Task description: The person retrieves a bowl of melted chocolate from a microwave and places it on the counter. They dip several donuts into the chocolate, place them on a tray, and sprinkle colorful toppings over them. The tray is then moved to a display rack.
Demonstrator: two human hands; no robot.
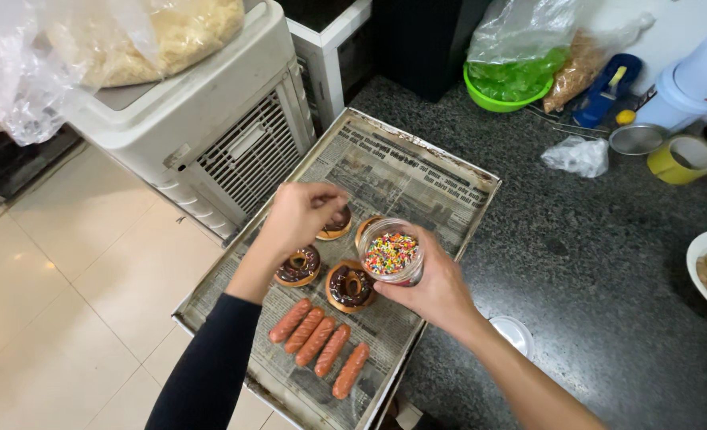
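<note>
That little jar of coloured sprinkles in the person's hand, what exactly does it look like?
The jar is small, round and clear, glass or plastic by its look, open-topped and nearly full of multicoloured sprinkles. The right hand grips it from the side, roughly upright, above the paper-lined tray, beside the chocolate-glazed doughnuts.

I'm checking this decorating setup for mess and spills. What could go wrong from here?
The open sprinkle jar in the right hand sits over the doughnuts; a tip might dump sprinkles onto the sausages. The tray seems to overhang the counter edge above the floor, so a nudge could unbalance it. The left hand could smear chocolate icing.
</note>
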